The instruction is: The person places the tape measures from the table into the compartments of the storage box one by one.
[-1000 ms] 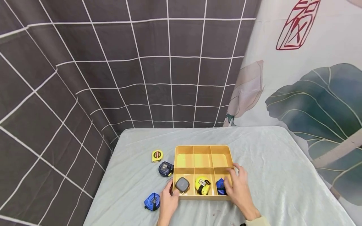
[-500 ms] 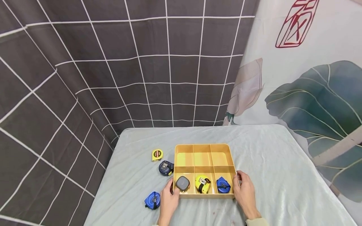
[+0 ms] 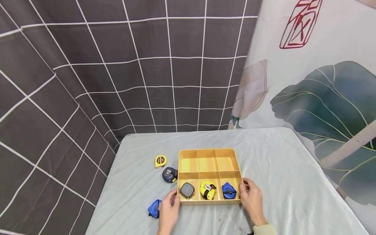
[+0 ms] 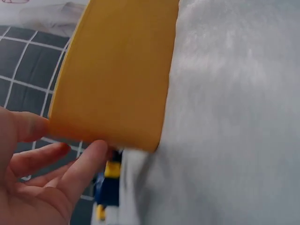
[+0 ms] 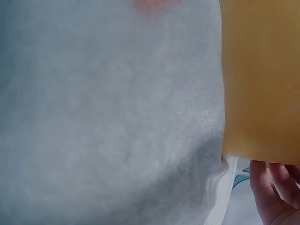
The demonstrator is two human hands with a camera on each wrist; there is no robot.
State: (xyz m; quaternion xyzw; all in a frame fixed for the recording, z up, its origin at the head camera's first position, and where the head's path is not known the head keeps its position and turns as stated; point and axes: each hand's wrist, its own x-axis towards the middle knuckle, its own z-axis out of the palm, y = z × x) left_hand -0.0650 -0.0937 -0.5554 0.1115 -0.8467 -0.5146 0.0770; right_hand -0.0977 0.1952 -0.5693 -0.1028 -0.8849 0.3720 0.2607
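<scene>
A yellow six-compartment box lies on the cloth between my two hands. My left hand grips its front left corner; in the left wrist view, the thumb is at the rim and a fingertip presses the box wall lower down. At the front right side, my right hand holds the box, fingers along the side wall. The front row carries a grey rounded-square tape measure on the left, a yellow tape measure in the middle and a blue one on the right. The back row is bare.
Left of the box lie a small yellow tape measure, a dark blue tape measure close against the box, and another blue tape measure partly hidden by my left hand. A dark gridded curtain hangs behind the table.
My right hand has come out of the front right compartment, leaving the blue tape measure there, and moved onto the box's right side. The left hand has kept its hold.
</scene>
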